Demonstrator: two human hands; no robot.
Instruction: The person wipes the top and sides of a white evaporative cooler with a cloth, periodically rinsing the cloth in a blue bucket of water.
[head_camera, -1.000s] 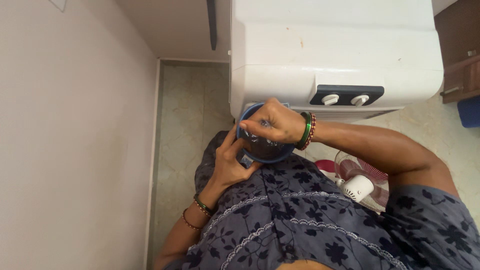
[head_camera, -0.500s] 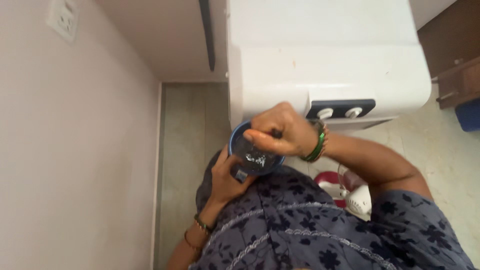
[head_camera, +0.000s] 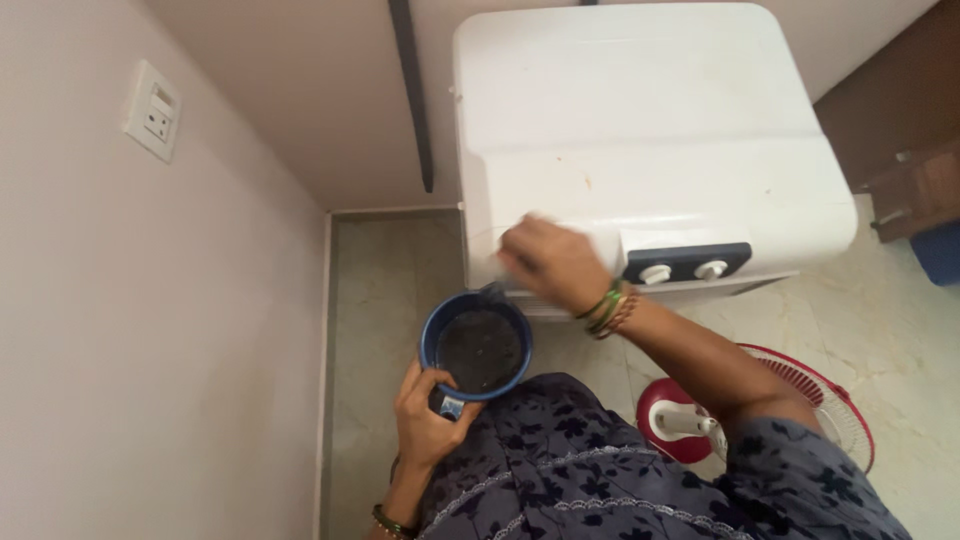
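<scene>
A pale wall with a switch socket (head_camera: 152, 109) stands left, marble floor (head_camera: 385, 290) below, wooden furniture (head_camera: 915, 180) far right.

Mug (head_camera: 478, 348) before cooler (head_camera: 640, 140) (fan (head_camera: 770, 410) to its right)

Wall socket (head_camera: 153, 110) on left wall. Red-and-white fan (head_camera: 770, 410) on marble floor (head_camera: 380, 290), lower right. Brown wooden cabinet (head_camera: 915, 185) at right edge; blue object (head_camera: 940, 250) just below it.

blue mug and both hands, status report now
Left hand grips blue mug by its handle. Right hand on white cooler front edge, blurred. Table fan on the floor beside.
</scene>
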